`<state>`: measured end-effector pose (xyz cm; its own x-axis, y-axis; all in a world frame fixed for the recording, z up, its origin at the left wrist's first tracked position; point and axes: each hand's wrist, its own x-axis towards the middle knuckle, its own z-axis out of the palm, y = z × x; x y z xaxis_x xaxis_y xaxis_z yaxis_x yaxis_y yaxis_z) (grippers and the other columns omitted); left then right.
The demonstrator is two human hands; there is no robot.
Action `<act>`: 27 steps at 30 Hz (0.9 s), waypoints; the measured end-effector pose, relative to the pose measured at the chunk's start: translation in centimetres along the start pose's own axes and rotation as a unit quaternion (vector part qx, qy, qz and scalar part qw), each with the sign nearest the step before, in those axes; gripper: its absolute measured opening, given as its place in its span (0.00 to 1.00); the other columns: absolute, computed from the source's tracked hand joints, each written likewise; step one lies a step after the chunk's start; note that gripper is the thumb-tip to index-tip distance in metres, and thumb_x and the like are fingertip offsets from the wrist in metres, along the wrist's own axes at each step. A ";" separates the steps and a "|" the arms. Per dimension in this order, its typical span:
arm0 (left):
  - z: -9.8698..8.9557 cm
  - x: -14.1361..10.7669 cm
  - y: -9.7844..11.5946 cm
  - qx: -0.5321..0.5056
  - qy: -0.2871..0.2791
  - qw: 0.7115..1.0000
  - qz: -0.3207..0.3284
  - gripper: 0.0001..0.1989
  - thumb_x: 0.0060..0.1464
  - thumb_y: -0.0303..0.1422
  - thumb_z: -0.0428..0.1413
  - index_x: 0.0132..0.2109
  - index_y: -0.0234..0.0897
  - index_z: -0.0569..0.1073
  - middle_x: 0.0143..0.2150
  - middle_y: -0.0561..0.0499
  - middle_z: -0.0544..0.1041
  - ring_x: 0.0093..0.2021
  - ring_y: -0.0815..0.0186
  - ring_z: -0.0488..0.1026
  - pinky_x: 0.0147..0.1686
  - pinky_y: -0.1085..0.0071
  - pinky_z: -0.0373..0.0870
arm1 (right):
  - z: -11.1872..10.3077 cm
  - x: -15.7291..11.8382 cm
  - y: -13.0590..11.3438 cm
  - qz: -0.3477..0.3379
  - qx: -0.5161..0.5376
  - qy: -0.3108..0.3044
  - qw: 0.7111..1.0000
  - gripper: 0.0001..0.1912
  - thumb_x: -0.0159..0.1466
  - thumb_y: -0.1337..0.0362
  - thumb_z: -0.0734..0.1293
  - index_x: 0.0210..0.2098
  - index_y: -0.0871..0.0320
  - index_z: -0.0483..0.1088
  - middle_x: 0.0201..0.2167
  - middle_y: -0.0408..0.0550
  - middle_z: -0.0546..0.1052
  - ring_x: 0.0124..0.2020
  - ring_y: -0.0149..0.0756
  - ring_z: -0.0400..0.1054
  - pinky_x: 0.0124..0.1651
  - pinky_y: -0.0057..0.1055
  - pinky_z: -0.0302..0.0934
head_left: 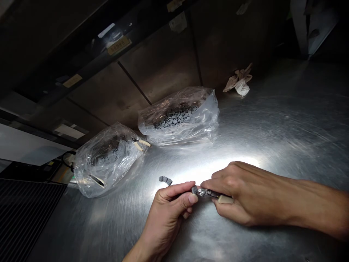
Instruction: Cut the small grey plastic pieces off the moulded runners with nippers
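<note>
Between the thumb and fingers of my left hand [170, 209] is a small grey ribbed part [194, 189]. My right hand [240, 193] is closed around a pair of cutting pliers [208, 193] with cream handles. The metal jaws of the pliers meet the right side of the grey part; whether they are closed on it is too small to tell. A curved grey ribbed piece [165, 180] lies on the metal table [114, 225] just beyond my left hand.
Behind my hands stands a clear plastic bag [209, 123] of many small grey pieces. Left of it sits another clear bag [87, 160], with cream-handled pliers [141, 144] at its right edge and a dark tool [96, 181] at its front. A crumpled cloth [240, 82] lies against the back wall.
</note>
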<state>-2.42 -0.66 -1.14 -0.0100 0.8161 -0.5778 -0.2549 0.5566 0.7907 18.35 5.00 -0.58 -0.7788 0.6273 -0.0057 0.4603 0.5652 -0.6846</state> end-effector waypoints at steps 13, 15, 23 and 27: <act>0.3 -0.1 0.5 -0.025 -0.070 0.997 0.018 0.10 0.53 0.30 0.65 0.44 0.38 0.80 0.38 0.48 0.79 0.24 0.78 0.63 0.24 0.80 0.59 | 0.0 0.1 0.5 -0.015 0.014 0.103 0.994 0.08 0.62 0.68 0.61 0.29 0.58 0.71 0.23 0.42 0.73 0.24 0.29 0.62 0.29 0.29 0.50; 0.2 -0.1 0.6 -0.042 -0.070 0.997 0.014 0.10 0.55 0.29 0.63 0.45 0.38 0.79 0.38 0.47 0.79 0.23 0.78 0.63 0.25 0.79 0.59 | 0.1 0.1 0.6 -0.018 0.005 0.119 0.993 0.08 0.62 0.68 0.61 0.30 0.57 0.71 0.24 0.42 0.73 0.24 0.29 0.62 0.29 0.29 0.50; 0.0 -0.1 0.9 -0.114 -0.083 0.990 -0.011 0.08 0.60 0.26 0.58 0.45 0.33 0.78 0.38 0.46 0.76 0.26 0.77 0.60 0.24 0.80 0.59 | 0.7 0.0 0.9 -0.003 -0.042 0.117 0.992 0.06 0.59 0.69 0.63 0.32 0.56 0.72 0.25 0.42 0.74 0.24 0.32 0.64 0.30 0.32 0.49; -0.1 -0.1 1.0 -0.129 -0.090 0.987 -0.020 0.07 0.58 0.25 0.60 0.44 0.30 0.79 0.37 0.47 0.75 0.27 0.78 0.61 0.24 0.81 0.60 | 1.0 0.0 1.1 -0.009 -0.064 0.122 0.990 0.07 0.58 0.69 0.62 0.33 0.56 0.72 0.24 0.42 0.73 0.24 0.33 0.63 0.29 0.33 0.48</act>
<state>-2.82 -0.24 -0.30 0.1713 0.8211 -0.5445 -0.4892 0.5506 0.6764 18.41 5.07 -2.09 -0.6685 0.7181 0.1935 0.5087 0.6312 -0.5855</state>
